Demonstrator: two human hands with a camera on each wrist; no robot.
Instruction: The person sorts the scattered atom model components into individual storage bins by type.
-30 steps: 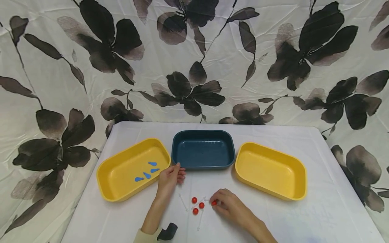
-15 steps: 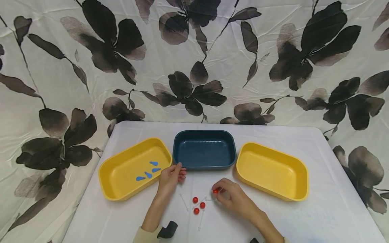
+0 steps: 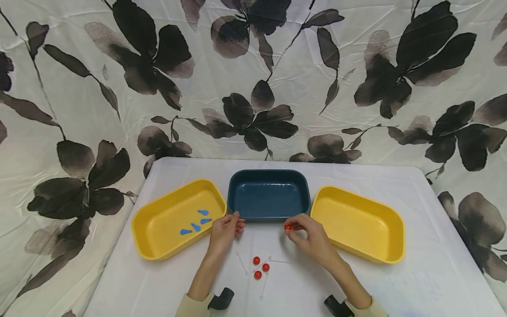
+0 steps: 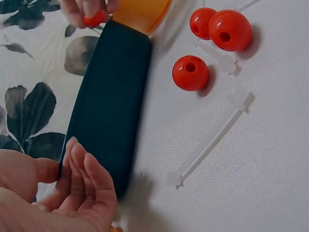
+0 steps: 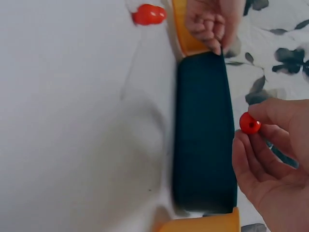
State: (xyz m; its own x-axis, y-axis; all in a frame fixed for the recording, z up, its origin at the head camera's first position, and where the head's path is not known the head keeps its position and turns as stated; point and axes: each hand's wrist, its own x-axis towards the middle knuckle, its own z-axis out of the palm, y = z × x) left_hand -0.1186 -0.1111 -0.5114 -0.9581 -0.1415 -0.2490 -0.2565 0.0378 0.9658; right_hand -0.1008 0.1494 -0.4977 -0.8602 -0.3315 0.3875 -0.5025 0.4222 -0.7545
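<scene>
A red bead [image 5: 249, 124] with a small hole is pinched between the thumb and fingertips of my right hand [image 3: 313, 240], near the front right corner of the dark blue tray [image 3: 269, 198]. My left hand [image 3: 222, 232] grips that tray's rim at its front left corner, with thumb and fingers on either side of the wall in the left wrist view. Several other red beads, such as this bead [image 4: 190, 73], lie on the white cloth in front of the tray. Around them are thin translucent sticks [image 4: 207, 140] with knobbed ends.
A yellow tray [image 3: 152, 242] at the left holds several blue drop-shaped pieces [image 3: 196, 227]. Another yellow tray [image 3: 356, 222] stands at the right, angled beside the dark blue one. Behind the table hangs a flower-printed cloth [image 3: 245, 66].
My right hand has lifted the red bead away from the group on the cloth and carried it toward the dark blue tray. The left hand stays at the tray's corner.
</scene>
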